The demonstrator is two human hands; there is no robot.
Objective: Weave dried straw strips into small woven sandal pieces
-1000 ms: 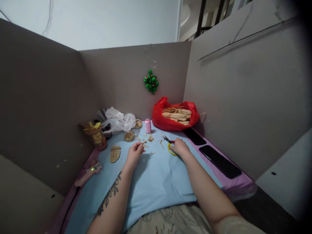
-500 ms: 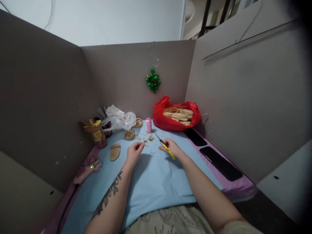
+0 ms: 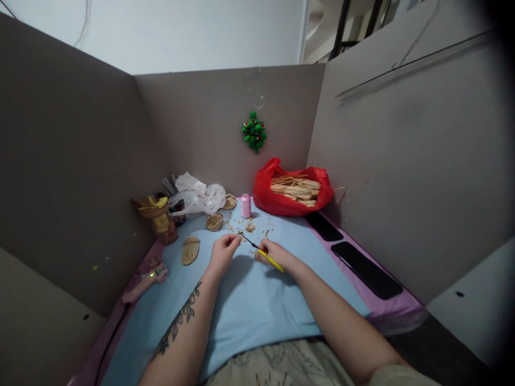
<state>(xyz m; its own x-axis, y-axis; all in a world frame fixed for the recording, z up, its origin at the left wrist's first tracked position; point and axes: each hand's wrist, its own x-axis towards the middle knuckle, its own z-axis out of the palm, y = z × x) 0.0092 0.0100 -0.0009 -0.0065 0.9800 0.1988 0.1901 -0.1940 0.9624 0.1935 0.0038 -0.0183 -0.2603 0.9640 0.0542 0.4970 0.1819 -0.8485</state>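
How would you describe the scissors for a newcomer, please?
On the blue cloth between the grey panels, look for the right hand. It holds the scissors, dark blades pointing toward the left hand. Their yellow handle sets them apart from the pale scraps nearby.

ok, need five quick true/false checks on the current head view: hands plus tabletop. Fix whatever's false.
1. The right hand holds the yellow-handled scissors. True.
2. The scissor blades point away from the left hand. False: they point toward its fingertips.
3. Two black phone-like slabs lie along the right side of the table. True.
4. The pink cylinder stands right of the red bag. False: it stands left of it.
5. The red bag's opening shows pale, dry-looking strips. True.
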